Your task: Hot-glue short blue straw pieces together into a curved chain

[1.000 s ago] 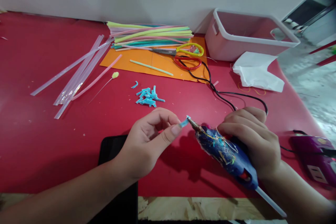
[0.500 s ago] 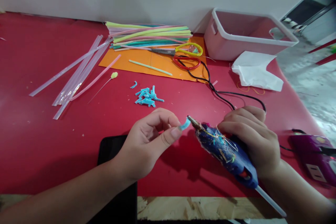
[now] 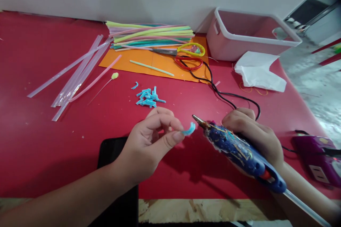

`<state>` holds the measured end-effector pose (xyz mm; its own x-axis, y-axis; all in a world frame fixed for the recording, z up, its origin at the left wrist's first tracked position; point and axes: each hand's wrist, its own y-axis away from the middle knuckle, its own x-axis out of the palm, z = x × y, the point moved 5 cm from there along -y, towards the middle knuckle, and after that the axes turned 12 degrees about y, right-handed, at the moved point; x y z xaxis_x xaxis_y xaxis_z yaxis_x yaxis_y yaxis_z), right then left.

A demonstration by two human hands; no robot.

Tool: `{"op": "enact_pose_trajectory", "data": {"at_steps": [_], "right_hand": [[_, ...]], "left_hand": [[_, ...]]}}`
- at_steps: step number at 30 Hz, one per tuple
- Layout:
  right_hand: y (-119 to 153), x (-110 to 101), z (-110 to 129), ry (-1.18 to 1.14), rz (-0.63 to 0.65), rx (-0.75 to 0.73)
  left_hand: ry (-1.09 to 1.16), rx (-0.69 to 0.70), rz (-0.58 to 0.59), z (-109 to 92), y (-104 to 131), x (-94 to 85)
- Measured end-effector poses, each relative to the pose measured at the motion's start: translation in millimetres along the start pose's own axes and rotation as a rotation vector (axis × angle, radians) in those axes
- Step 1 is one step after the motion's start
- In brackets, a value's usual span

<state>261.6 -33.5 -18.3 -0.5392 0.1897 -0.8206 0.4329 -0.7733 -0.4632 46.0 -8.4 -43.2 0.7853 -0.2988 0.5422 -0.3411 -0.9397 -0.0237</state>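
Between thumb and forefinger, my left hand (image 3: 151,142) pinches a short, curved piece of blue pipe cleaner (image 3: 189,129). My right hand (image 3: 255,138) is wrapped round a blue hot glue gun (image 3: 234,149) smeared with glue strings and scraps. Its metal nozzle points up and left, just apart from the pipe cleaner's free end. A clear glue stick (image 3: 306,207) sticks out of the gun's rear. Beyond my left hand lies a small pile of cut blue pipe cleaner pieces (image 3: 147,98), with one curled piece (image 3: 135,85) beside it.
Pipe cleaners (image 3: 151,35) lie bundled on orange paper (image 3: 119,62) with scissors (image 3: 170,52). Clear glue sticks (image 3: 80,71) and a yellow-tipped wire (image 3: 114,76) lie left. A pink bin (image 3: 223,44), white scrap (image 3: 258,71) and purple power strip (image 3: 317,159) stand right. A black phone-like slab (image 3: 113,150) lies under my left arm.
The glue gun's nozzle has drawn away from the blue piece's tip, and the gun has shifted right and tilted in my right hand. My left hand has barely moved.
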Motion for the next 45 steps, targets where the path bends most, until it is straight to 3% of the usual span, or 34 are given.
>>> {"op": "enact_pose_trajectory", "data": {"at_steps": [5,11,24,37,45], "right_hand": [[3.1,3.6,-2.9,-0.022,0.042,-0.003],[4.2,2.7,-0.8,-0.045,0.102,-0.127],[2.3,2.7,9.0,-0.033,0.069,-0.08],[0.4,1.1,4.1,-0.003,0.086,-0.178],[-0.2,-0.3,3.7,-0.034,0.085,-0.146]], "left_hand": [[0.063,-0.011,0.031,1.4,0.0,1.3],[0.048,-0.046,-0.001,2.8,1.1,0.1],[0.111,-0.142,0.041,3.4,3.2,2.6],[0.046,-0.094,0.015,0.7,1.7,2.4],[0.023,-0.076,0.063,1.2,0.8,4.3]]}}
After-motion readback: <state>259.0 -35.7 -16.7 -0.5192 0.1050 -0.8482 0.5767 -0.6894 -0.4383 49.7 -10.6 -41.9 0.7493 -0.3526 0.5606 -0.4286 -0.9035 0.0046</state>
